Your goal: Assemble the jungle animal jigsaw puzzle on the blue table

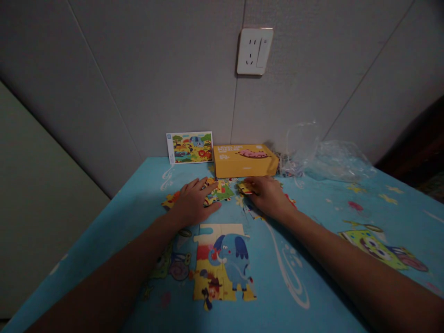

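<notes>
As I look through the head view, the left hand point(194, 203) rests with its grip spread over loose puzzle pieces point(225, 190), while the right hand point(268, 195) has its grip pinching a yellow piece point(245, 188) before the yellow box point(243, 163). Nearer my camera, the joined elephant section point(225, 266) lies flat on the blue-covered counter point(111, 231).

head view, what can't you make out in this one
In the head view:
- loose pieces by the left hand: partly hidden under its palm and fingers
- yellow piece at the right hand: partly covered by that hand
- yellow box: its finer lettering is too small and dim
- dark thing at far right: cut off by the picture's edge
</notes>
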The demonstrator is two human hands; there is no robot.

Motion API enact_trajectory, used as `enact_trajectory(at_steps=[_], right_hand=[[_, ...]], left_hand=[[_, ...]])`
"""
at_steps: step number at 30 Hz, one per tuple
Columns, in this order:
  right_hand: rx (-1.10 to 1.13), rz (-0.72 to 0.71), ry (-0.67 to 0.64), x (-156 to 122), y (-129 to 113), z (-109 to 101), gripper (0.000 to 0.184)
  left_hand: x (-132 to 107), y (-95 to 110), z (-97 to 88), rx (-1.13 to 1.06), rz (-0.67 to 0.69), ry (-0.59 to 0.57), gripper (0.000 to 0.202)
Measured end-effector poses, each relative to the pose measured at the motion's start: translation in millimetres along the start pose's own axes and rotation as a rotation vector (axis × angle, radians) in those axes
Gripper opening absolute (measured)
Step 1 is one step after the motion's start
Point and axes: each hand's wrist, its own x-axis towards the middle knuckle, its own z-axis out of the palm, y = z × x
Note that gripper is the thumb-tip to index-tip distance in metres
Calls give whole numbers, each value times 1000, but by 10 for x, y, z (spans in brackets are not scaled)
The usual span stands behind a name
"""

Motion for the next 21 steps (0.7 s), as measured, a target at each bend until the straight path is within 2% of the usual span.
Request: enact_trajectory(at_steps=[5, 7, 11, 14, 17, 19, 21], right_hand=[[86, -155, -13, -27, -48, 18, 27], [85, -214, 30, -40, -33, 54, 22], [140, -228, 228, -56, -25, 103, 23], [292, -382, 241, -67, -86, 91, 30], [386, -574, 180, -84, -170, 54, 39], [420, -600, 175, -96, -209, 25, 42], [440, -568, 182, -103, -222, 0, 45]], left_hand=[[40, 25, -13, -104, 100, 158, 60], [55, 36, -32, -142, 153, 204, 58], [51, 74, -89, -162, 195, 217, 63], [34, 127, -140, -227, 219, 171, 65], [27, 182, -179, -260, 214, 159, 48], [32, 199, -189, -264, 175, 202, 35], [42, 194, -187, -288, 118, 259, 30]])
